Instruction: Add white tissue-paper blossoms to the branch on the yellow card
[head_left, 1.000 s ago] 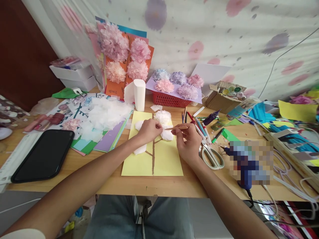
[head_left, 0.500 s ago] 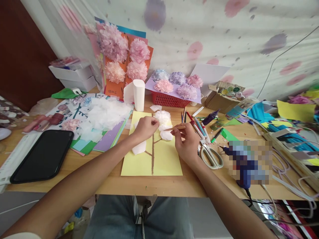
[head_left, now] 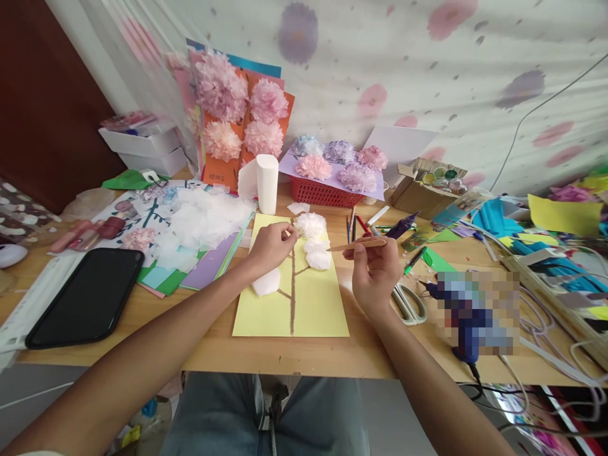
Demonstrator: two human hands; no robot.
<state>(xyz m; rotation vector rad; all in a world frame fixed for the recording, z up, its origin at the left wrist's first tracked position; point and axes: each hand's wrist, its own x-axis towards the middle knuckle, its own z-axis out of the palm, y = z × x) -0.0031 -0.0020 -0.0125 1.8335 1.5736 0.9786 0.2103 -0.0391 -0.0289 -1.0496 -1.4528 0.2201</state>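
A yellow sheet (head_left: pixel 308 304) with a brown painted tree trunk lies on the wooden desk (head_left: pixel 190 342) in front of me. White tissue puffs (head_left: pixel 311 225) are stuck along its branches, one more (head_left: pixel 266 282) at the lower left. My left hand (head_left: pixel 270 244) rests closed on the sheet's upper left, fingertips pinched beside the top puffs. My right hand (head_left: pixel 375 269) hovers right of the sheet, pinching a thin wooden stick (head_left: pixel 356 245) that points left toward the puffs.
Scissors (head_left: pixel 408 301) and a blue glue gun (head_left: pixel 468 345) lie to the right, pens (head_left: pixel 363 225) behind. A black phone (head_left: pixel 88 294), white tissue scraps (head_left: pixel 204 215) and coloured paper lie left. A white roll (head_left: pixel 266 182), red basket (head_left: pixel 323 192) and paper flowers stand behind.
My right hand has moved right and lifted off the sheet with the stick. My left hand has shifted slightly up and left, away from the middle puff.
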